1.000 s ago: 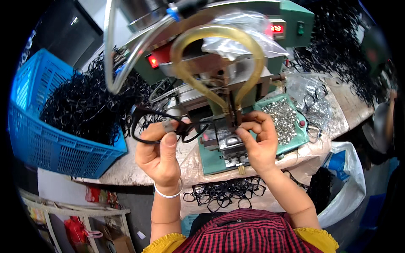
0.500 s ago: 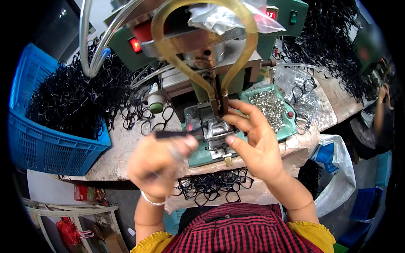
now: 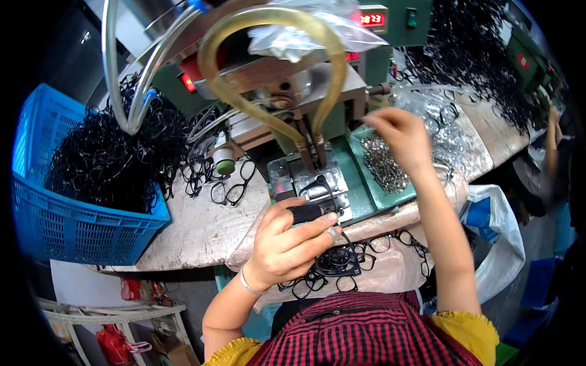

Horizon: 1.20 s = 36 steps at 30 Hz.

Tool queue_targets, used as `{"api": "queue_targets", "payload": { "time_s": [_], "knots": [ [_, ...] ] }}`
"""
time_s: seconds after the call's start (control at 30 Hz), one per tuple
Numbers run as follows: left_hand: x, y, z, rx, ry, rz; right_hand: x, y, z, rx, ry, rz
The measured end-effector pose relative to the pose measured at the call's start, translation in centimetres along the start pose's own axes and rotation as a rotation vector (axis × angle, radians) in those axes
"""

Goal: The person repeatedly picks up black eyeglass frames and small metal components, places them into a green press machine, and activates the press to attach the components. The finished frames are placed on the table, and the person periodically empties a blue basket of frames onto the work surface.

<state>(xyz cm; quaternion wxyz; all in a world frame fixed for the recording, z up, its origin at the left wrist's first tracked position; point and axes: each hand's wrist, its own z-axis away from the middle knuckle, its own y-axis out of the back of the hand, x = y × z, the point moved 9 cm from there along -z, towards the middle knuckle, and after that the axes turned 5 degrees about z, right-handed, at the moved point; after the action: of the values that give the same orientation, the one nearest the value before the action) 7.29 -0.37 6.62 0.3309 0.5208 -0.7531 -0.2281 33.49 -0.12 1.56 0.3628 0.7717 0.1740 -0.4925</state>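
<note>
Lying nearest, a heap of black eyeglass frames [image 3: 354,259] rests on a pale sheet across the person's lap. Just above it the left hand [image 3: 287,241] is curled around one black frame [image 3: 308,212], thumb and fingers pinching its dark end against the near edge of the metal jig plate [image 3: 305,183]. To the right and farther off, the right hand [image 3: 400,137] hovers over the green tray [image 3: 360,137] of small metal parts [image 3: 381,165], fingertips pinched together; whether they hold a part cannot be told. Behind the plate stands the green machine [image 3: 305,85] with its looped yellowish hose [image 3: 268,36]. At far left, a blue basket [image 3: 67,213] brims with more black frames.
</note>
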Motion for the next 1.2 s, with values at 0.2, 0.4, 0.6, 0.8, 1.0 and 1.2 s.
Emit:
{"api": "queue_targets", "payload": {
  "time_s": [0.2, 0.4, 0.6, 0.8, 1.0, 1.2],
  "knots": [
    [-0.2, 0.0, 0.3, 0.027, -0.028, -0.001, 7.7, 5.0, 5.6, 0.414, 0.055, 0.229],
    [-0.2, -0.1, 0.9, 0.093, 0.015, 0.025, 10.1, 5.1, 2.5, 0.351, 0.023, 0.445],
    [2.2, 0.4, 10.4, -0.532, 0.455, 0.033, 12.2, 5.8, 5.4, 0.493, 0.089, 0.05],
    [14.4, -3.7, 34.3, -1.544, 0.912, 0.253, 9.1, 3.0, 5.9, 0.35, 0.096, 0.041],
    [0.3, 6.5, 17.2, -0.923, 0.806, -0.268, 8.3, 0.5, 5.4, 0.315, 0.097, -0.105],
    [-20.3, 12.1, 14.5, -0.075, 0.979, -1.032, 8.2, -1.8, 3.3, 0.274, 0.066, -0.162]
  ]
}}
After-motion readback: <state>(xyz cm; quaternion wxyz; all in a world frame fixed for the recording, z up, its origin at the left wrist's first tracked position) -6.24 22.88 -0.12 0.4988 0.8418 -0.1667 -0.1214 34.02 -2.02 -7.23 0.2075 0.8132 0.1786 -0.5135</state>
